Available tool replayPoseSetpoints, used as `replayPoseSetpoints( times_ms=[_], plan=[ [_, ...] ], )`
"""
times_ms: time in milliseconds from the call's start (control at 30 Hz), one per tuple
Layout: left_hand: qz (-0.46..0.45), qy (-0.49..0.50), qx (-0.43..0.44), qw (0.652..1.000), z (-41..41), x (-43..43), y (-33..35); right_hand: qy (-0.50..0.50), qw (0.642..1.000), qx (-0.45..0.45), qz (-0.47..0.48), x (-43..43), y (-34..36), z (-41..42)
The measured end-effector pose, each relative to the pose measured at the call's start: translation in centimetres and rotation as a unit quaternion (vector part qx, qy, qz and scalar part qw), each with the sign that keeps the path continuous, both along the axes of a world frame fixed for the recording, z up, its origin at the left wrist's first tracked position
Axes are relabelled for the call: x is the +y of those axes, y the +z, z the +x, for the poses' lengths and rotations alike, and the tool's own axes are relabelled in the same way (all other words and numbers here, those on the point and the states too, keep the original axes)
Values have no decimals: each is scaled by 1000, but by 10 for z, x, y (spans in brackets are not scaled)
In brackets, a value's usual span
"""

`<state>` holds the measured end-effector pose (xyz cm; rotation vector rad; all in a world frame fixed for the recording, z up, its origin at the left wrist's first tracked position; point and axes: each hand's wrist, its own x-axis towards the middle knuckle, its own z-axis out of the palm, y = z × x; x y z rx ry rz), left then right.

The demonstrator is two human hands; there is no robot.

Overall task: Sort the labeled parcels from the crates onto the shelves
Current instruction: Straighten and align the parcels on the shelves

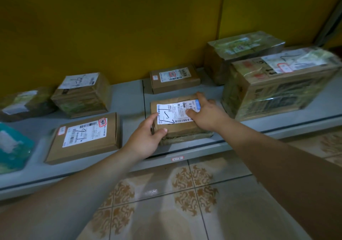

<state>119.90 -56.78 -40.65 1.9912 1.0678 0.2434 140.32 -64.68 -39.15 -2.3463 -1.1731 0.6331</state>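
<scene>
Setting the parcel (181, 130) on the shelf (129, 99)
Left grip (148, 138) pinches its near corner; right grip (205, 114) lies open, flat on the label (172, 114). Best slid square, clear of the big box (273, 95).

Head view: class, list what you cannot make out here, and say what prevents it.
All in the head view:
1. Label on the front parcel: print too small; the right hand covers its right end.
2. Teal parcel: cut off by the left edge.
3. Large box at right: markings blurred.
4. Shelf tag: writing too small.
</scene>
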Motion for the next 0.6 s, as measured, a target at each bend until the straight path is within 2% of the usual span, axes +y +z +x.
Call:
replayPoseSetpoints(
  times_ms=[267, 467, 600],
  plan=[
    [183, -35, 133, 974, 40, 15, 28, -9, 1000, -6, 3, 4, 0, 2],
    [201, -88, 201, 955, 60, 18, 21, -7, 999, -33, -5, 9, 5, 14],
    [212, -89, 194, 954, 58, 18, 11, -34, 998, -38, 26, 30, 13, 29]
  ],
)
